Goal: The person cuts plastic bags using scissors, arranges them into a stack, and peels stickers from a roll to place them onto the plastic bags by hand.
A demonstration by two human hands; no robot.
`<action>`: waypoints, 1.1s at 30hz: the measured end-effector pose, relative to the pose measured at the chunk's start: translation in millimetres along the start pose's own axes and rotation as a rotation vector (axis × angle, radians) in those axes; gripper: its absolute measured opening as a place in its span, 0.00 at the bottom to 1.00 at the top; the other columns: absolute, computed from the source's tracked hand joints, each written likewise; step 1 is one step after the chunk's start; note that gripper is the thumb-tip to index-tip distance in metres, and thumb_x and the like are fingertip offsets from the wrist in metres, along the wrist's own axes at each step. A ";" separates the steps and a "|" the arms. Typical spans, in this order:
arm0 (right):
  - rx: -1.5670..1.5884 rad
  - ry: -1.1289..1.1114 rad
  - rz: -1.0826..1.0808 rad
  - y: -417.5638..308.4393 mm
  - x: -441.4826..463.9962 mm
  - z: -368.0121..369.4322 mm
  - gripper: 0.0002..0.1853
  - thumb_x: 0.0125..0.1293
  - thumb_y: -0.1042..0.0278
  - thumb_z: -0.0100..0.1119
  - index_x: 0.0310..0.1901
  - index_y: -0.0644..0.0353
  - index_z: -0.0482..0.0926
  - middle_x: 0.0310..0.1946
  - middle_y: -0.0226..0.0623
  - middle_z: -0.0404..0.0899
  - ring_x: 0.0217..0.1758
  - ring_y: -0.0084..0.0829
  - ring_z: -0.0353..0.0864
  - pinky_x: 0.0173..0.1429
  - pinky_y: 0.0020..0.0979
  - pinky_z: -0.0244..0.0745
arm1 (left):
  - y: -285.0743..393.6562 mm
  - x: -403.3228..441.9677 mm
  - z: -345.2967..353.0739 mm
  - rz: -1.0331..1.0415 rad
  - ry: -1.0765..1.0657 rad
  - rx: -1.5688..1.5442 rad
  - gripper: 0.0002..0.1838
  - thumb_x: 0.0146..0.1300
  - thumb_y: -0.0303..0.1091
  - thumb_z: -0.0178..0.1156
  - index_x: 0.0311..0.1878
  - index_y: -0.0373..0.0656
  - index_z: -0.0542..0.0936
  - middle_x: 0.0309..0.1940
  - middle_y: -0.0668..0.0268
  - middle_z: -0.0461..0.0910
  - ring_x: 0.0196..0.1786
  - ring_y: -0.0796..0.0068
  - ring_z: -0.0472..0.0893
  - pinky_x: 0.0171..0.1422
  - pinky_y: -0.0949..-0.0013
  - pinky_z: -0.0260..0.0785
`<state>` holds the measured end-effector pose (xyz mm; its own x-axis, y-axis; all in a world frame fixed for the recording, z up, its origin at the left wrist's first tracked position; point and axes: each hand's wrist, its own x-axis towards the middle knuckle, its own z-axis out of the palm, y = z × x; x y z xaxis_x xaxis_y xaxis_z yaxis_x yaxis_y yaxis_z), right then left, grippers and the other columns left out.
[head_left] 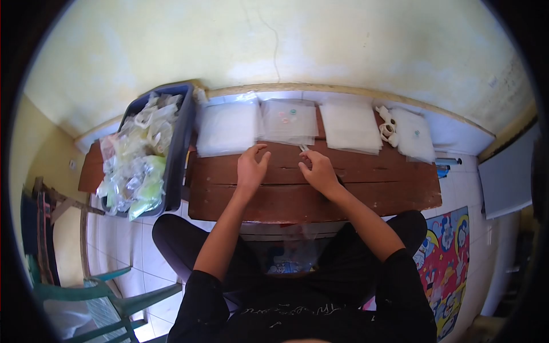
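Over the brown wooden table (229, 200), my left hand (251, 167) is open, its fingers apart and curved, near the lower right corner of a stack of clear plastic sheets or bags (227, 128). My right hand (318, 170) has its thumb and fingers apart, and its fingertips are at a small whitish strip (303, 148) below a second clear stack (289, 121) with small green and reddish marks. Whether the fingers grip that strip is too small to tell.
Further right lie a third stack (350, 127), a white coiled item (388, 126) and a fourth stack (413, 134). A dark bin (180, 137) full of plastic bags (143, 154) stands left. A green chair (117, 306) is lower left, a colourful mat (446, 257) lower right.
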<state>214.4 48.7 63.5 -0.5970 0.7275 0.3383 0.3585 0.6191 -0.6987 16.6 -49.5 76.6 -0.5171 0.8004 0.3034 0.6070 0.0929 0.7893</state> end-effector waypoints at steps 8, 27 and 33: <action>0.133 -0.107 0.166 -23.3 62.8 86.5 0.21 0.56 0.64 0.66 0.49 0.65 0.76 0.38 0.51 0.82 0.43 0.47 0.82 0.49 0.40 0.76 | -84.1 21.3 -64.9 -0.151 0.255 0.149 0.18 0.56 0.33 0.67 0.50 0.37 0.81 0.51 0.51 0.81 0.57 0.51 0.77 0.64 0.58 0.67; -0.178 -0.181 0.363 -0.3 261.5 150.6 0.25 0.52 0.65 0.59 0.49 0.75 0.73 0.46 0.66 0.78 0.52 0.56 0.80 0.56 0.45 0.75 | -172.0 145.6 -78.8 -0.622 0.182 0.315 0.41 0.58 0.48 0.65 0.68 0.30 0.63 0.61 0.38 0.71 0.65 0.43 0.72 0.70 0.53 0.62; 0.133 -0.373 0.656 1.0 278.1 166.7 0.17 0.52 0.66 0.59 0.41 0.69 0.80 0.44 0.59 0.81 0.52 0.47 0.83 0.53 0.42 0.78 | -199.9 145.9 -72.7 -0.534 0.259 0.229 0.39 0.55 0.44 0.67 0.66 0.31 0.66 0.60 0.40 0.73 0.64 0.46 0.74 0.69 0.56 0.64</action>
<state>-70.9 202.3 51.8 -0.5028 0.7711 -0.3907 0.6475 0.0366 -0.7611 -224.0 5.7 1.8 -0.8959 0.4422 0.0416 0.3243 0.5871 0.7417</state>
